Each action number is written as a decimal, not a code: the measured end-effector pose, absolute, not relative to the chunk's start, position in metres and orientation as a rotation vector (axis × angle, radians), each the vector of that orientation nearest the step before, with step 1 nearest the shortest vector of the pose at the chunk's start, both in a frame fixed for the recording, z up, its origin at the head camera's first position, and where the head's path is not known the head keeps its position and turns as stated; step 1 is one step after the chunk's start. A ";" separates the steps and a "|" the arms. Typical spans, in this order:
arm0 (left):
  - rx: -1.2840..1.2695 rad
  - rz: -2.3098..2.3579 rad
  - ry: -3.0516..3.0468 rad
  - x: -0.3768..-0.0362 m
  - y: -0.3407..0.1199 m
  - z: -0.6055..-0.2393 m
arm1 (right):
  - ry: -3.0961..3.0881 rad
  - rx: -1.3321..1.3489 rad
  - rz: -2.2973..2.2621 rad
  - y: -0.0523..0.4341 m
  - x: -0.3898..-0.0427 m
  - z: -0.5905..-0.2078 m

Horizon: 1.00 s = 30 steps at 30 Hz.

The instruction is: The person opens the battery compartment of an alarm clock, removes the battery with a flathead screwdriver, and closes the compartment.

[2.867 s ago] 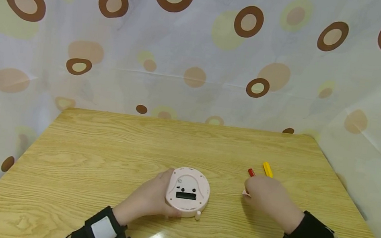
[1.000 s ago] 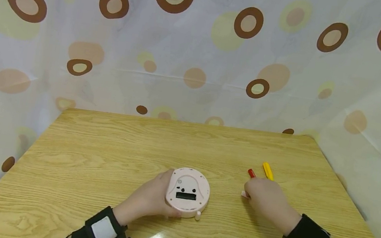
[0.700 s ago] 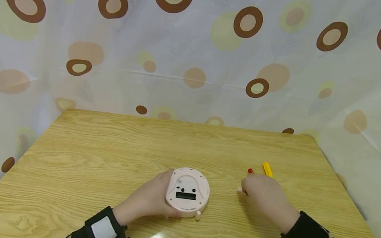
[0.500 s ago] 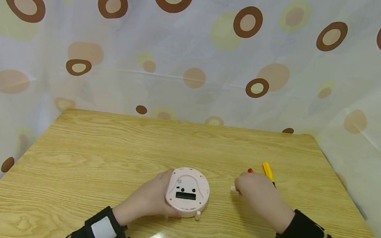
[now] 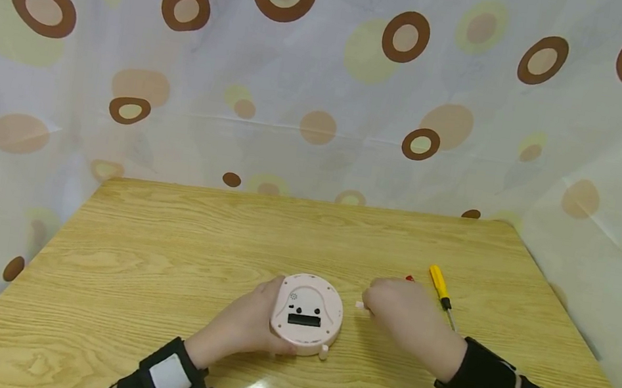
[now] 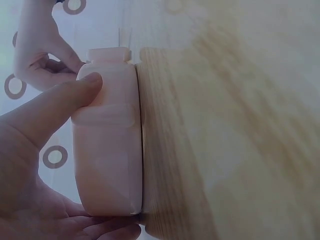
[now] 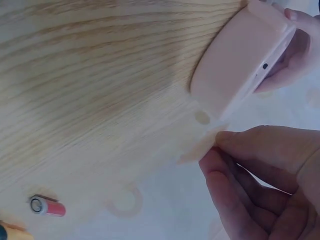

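Note:
A round, pale pink alarm clock [image 5: 310,296] lies with its back up, showing two dark knobs and an open black battery slot [image 5: 304,320]. My left hand [image 5: 245,321] grips its left side; in the left wrist view the thumb [image 6: 87,90] lies along the rim and the fingers curl under the far end. To the right of the clock, my right hand [image 5: 410,317] pinches a small, thin pale pink battery cover [image 7: 196,150] between thumb and fingertips. Its tip pokes out toward the clock, a short gap away.
Behind the right hand a red battery [image 7: 54,207] lies on the wooden table [image 5: 180,235], mostly hidden in the head view. A screwdriver with a yellow handle [image 5: 438,281] lies to its right. A spotted curtain [image 5: 325,90] encloses the back and sides.
My right hand has moved left toward the clock with the battery cover, uncovering the black collar and shaft of the screwdriver. The left hand and clock have stayed put.

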State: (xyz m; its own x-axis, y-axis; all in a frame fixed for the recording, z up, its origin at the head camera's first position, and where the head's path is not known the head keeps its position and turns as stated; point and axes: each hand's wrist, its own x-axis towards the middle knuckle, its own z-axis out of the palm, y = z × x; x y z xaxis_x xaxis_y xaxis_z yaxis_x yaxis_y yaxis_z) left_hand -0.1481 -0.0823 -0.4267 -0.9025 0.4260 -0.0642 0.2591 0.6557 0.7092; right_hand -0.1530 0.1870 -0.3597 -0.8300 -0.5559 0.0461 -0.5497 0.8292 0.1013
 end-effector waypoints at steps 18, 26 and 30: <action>0.592 1.128 2.639 -0.148 -0.083 -0.425 | -2.837 1.009 -0.045 0.159 -0.150 -0.350; 0.596 1.127 2.637 -0.149 -0.083 -0.427 | -2.725 1.110 -0.011 0.148 -0.147 -0.350; 0.584 1.118 2.636 -0.149 -0.083 -0.426 | -2.681 1.149 0.000 0.143 -0.146 -0.349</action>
State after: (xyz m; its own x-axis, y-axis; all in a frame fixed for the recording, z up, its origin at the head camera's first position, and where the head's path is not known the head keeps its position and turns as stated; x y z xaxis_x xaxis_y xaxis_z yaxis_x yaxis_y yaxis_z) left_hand -0.1489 -0.0828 -0.4257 -0.8970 0.4396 -0.0455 0.2729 0.6320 0.7253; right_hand -0.1461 0.1427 -0.3494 -0.6685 -0.7151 0.2045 -0.7151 0.6935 0.0876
